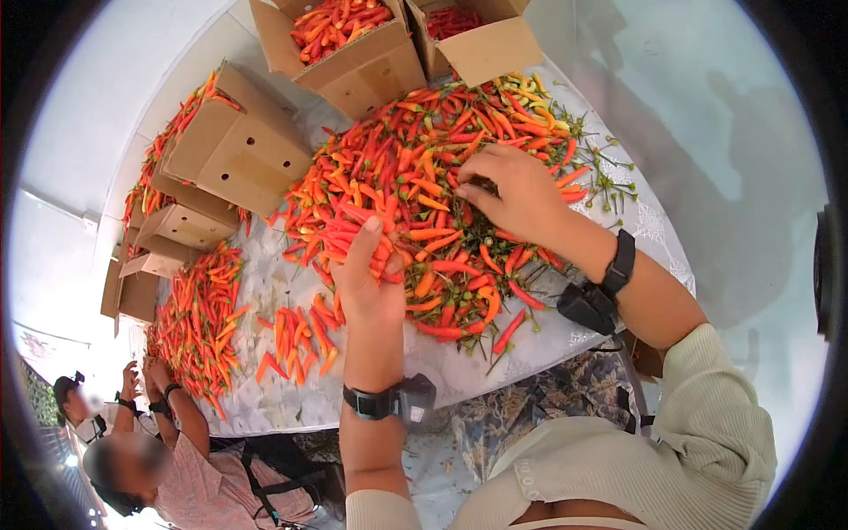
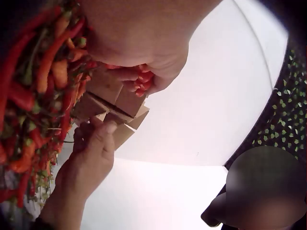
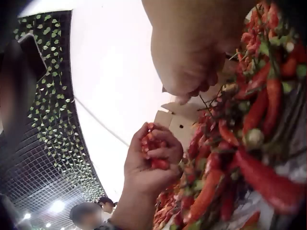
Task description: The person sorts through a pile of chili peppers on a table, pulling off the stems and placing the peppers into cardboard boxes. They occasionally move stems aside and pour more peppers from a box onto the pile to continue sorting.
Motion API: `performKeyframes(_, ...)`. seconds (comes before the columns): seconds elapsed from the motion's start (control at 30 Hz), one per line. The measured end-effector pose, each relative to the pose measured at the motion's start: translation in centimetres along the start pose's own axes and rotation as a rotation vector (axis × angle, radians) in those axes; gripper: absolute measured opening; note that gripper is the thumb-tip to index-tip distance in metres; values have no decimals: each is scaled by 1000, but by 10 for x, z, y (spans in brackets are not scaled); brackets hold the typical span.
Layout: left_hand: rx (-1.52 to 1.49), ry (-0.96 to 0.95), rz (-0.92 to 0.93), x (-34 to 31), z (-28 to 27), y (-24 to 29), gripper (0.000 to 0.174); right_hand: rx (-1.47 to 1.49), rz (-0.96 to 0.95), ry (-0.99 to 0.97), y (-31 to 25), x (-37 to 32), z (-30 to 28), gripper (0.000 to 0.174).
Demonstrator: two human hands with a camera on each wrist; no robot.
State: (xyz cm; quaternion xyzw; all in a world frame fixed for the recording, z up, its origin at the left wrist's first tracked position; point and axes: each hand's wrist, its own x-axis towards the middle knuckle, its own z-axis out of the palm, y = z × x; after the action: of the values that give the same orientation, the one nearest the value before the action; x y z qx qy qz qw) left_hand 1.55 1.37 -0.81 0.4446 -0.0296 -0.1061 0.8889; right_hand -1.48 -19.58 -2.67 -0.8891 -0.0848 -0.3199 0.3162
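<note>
My left hand (image 1: pixel 367 283) holds a bunch of red chili peppers (image 1: pixel 349 238) upright above the near side of a large chili pile (image 1: pixel 442 132). In the right wrist view the fingers wrap round these peppers (image 3: pixel 156 146). My right hand (image 1: pixel 521 194) is over the middle of the pile, thumb and fingers bent toward each other, close above green stems (image 1: pixel 477 234). Thin stems show near its fingertips in the right wrist view, but I cannot tell whether it pinches one.
Cardboard boxes (image 1: pixel 353 75) of chilies stand along the back and left of the table (image 1: pixel 274 402). A smaller group of stemless chilies (image 1: pixel 300 340) lies left of my left arm, and a longer heap (image 1: pixel 199 318) beyond it. Loose stems (image 1: pixel 609 177) are scattered right. Other people (image 1: pixel 203 477) are at the left.
</note>
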Motion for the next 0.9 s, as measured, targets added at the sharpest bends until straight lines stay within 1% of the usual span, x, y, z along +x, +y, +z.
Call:
performKeyframes(0.03,16,-11,7,0,0,-1,12,-74,27,-7,7,0,-1,28)
performKeyframes(0.13,2,-3,25,2,-1,1,11,-148,244,-177,9,-1,-12,18)
performKeyframes(0.23,52,-7,84,-1,2,3,12,-135,92,-106,17,-5,-3,18)
performKeyframes(0.33,121,-10,131,-4,5,4,15,-78,145,-99,18,-4,-2,17)
performKeyframes(0.43,103,-50,210,-4,3,4,31,-25,262,-74,17,-1,2,18)
performKeyframes(0.53,200,75,296,-14,14,12,36,-146,200,-113,13,-2,2,19)
performKeyframes(0.63,292,42,627,-19,30,25,36,-81,108,24,18,-7,8,20)
performKeyframes(0.73,364,78,903,-33,54,58,35,34,76,116,11,-8,2,20)
performKeyframes(0.8,548,128,1176,-46,74,82,29,96,83,148,6,-3,-2,18)
performKeyframes(0.83,562,146,1309,-52,84,91,27,128,86,162,3,0,-3,18)
performKeyframes(0.9,580,175,1583,-58,105,109,25,208,170,110,-5,0,-8,17)
